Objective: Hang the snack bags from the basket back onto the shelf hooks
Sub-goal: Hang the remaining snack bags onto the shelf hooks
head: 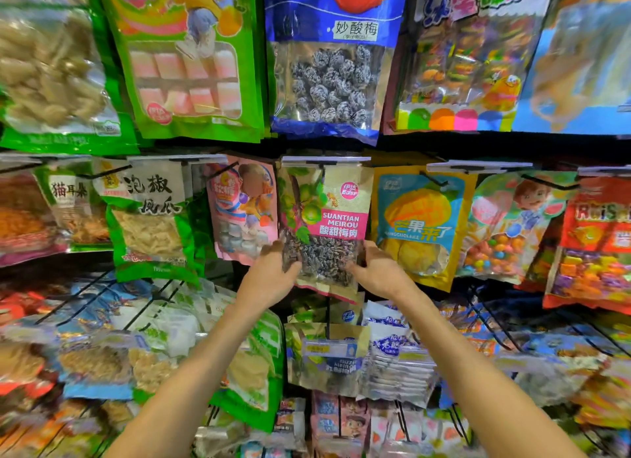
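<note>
A beige snack bag of dark dried plums with a pink label (324, 218) hangs in the middle row, its top at the hook under a clear price strip (326, 159). My left hand (273, 276) grips the bag's lower left edge. On the other side my right hand (379, 273) grips its lower right edge. Both arms reach up from the bottom of the head view. The basket is out of sight.
Hanging bags pack the shelf: a pink candy bag (242, 211) left of the plum bag, a yellow-blue mango bag (420, 225) right of it, a blue plum bag (327, 64) above. More bags on black wire hooks (491, 317) fill the rows below.
</note>
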The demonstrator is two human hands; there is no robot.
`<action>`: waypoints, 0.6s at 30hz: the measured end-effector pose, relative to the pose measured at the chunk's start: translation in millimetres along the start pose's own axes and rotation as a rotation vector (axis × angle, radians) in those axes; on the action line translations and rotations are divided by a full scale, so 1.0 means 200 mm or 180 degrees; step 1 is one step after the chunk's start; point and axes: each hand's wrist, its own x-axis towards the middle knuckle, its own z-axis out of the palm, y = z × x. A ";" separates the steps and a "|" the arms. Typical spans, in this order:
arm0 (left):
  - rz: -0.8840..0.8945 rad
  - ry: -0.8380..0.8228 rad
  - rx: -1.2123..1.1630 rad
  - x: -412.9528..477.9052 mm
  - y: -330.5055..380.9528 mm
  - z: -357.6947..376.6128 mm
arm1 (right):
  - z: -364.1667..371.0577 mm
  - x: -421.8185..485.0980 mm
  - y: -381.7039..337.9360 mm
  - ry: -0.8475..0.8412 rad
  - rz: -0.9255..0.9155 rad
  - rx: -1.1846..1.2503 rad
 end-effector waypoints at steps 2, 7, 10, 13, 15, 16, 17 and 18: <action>-0.0001 0.0012 0.0644 -0.03 0.03 -0.04 | -0.04 -0.04 0.01 0.0073 -0.0110 -0.0632; 0.0043 -0.0070 0.1760 -0.16 0.14 -0.08 | -0.14 -0.19 0.05 0.0371 -0.0229 -0.1825; -0.0016 -0.0195 0.2182 -0.23 0.20 -0.07 | -0.19 -0.29 0.11 0.0349 -0.0252 -0.2100; -0.0100 -0.0413 0.2430 -0.32 0.29 -0.04 | -0.25 -0.40 0.18 0.0355 -0.0293 -0.2250; -0.0167 -0.0577 0.2469 -0.37 0.35 -0.01 | -0.28 -0.46 0.24 0.0352 -0.0321 -0.2252; -0.0194 -0.0638 0.2477 -0.39 0.38 0.01 | -0.29 -0.50 0.26 0.0301 -0.0297 -0.2212; -0.0213 -0.0677 0.2464 -0.41 0.41 0.02 | -0.30 -0.52 0.29 0.0225 -0.0247 -0.2167; -0.0213 -0.0697 0.2427 -0.42 0.43 0.04 | -0.32 -0.55 0.31 0.0139 -0.0196 -0.2146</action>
